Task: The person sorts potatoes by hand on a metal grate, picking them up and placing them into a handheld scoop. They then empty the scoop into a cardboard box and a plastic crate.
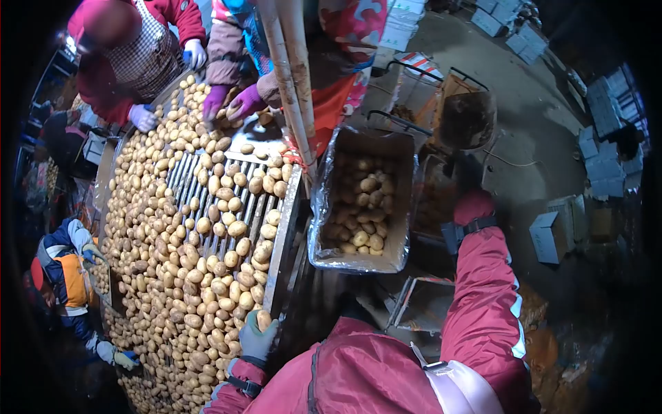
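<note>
My left hand (256,339), in a light grey-green glove, is at the near right edge of the sorting table. Its fingers are closed around a potato (263,319). Many more potatoes (172,255) cover the slatted metal surface (256,207) in front of it. My right hand (466,172) is stretched forward to the right in a dark glove, over the baskets beside the lined box. Shadow hides its fingers, so I cannot see whether it holds anything. Between my arms stands a plastic-lined cardboard box (319,238), partly filled with potatoes.
Two poles (293,83) rise at the table's right edge. Co-workers' gloved hands (238,103) are among the potatoes at the far end; another person (69,269) works at the left. A brown basket (476,90), a wire frame (420,303) and cartons (552,234) stand right.
</note>
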Motion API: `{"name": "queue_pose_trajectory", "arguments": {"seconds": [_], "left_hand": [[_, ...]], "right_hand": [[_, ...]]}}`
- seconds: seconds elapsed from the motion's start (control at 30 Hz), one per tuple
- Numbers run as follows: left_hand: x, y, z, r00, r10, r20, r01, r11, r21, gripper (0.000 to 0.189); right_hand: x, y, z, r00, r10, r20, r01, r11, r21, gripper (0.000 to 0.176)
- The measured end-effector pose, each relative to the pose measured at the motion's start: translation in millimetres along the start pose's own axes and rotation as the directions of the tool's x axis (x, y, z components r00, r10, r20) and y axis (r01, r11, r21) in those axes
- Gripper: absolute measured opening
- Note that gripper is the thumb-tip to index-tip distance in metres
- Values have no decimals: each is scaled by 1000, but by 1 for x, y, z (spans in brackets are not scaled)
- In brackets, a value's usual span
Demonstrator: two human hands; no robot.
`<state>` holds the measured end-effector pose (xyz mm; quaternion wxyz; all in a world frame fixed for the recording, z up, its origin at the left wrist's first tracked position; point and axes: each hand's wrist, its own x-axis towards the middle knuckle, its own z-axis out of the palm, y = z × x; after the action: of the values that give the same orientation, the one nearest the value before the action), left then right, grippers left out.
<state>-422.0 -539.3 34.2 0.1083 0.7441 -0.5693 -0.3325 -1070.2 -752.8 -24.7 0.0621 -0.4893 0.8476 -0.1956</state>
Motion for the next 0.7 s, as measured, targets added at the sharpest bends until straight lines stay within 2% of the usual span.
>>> {"name": "queue_pose_trajectory", "arguments": {"seconds": [0.13,0.17,0.2,0.27,0.3,0.37,0.4,0.43,0.5,0.57,0.63,0.67,0.7], "left_hand": [[2,-11,4,1000,5,28,-3,998,-69,51],[1,-9,3,998,68,-12,-69,997,-45,50],[2,-9,3,997,70,-11,-71,996,-51,51],[12,-31,11,993,116,-4,-116,992,-39,51],[7,-17,4,992,130,1,-129,990,-56,50],[25,-54,22,965,257,-59,-263,949,-175,41],[26,-53,23,956,284,-68,-292,938,-189,41],[26,-49,21,949,309,-62,-315,928,-200,41],[21,-40,13,953,303,-30,-303,935,-185,42],[28,-47,14,953,302,9,-300,950,-88,49],[29,-48,16,944,331,-4,-330,940,-87,51],[31,-52,19,935,353,-32,-353,935,-20,53],[41,-64,28,904,422,-69,-426,904,-46,56]], "right_hand": [[-70,30,4,942,-335,-34,304,888,-346,30],[-89,33,5,922,-385,-48,335,851,-404,30],[-113,36,10,921,-382,-73,322,855,-407,23],[-140,46,24,997,-47,63,74,818,-571,22],[-164,76,45,942,-318,-110,238,860,-451,23],[-214,58,29,990,-91,107,100,992,-77,31],[-238,35,9,960,156,230,-222,930,293,34],[-262,16,-9,855,304,421,-510,642,572,37],[-309,11,-15,829,358,430,-557,606,569,37],[-357,21,-6,798,401,450,-602,569,560,38],[-401,51,17,899,323,297,-431,778,457,32],[-425,50,10,899,328,290,-430,781,452,32],[-449,49,4,979,124,159,-162,954,251,30]]}}
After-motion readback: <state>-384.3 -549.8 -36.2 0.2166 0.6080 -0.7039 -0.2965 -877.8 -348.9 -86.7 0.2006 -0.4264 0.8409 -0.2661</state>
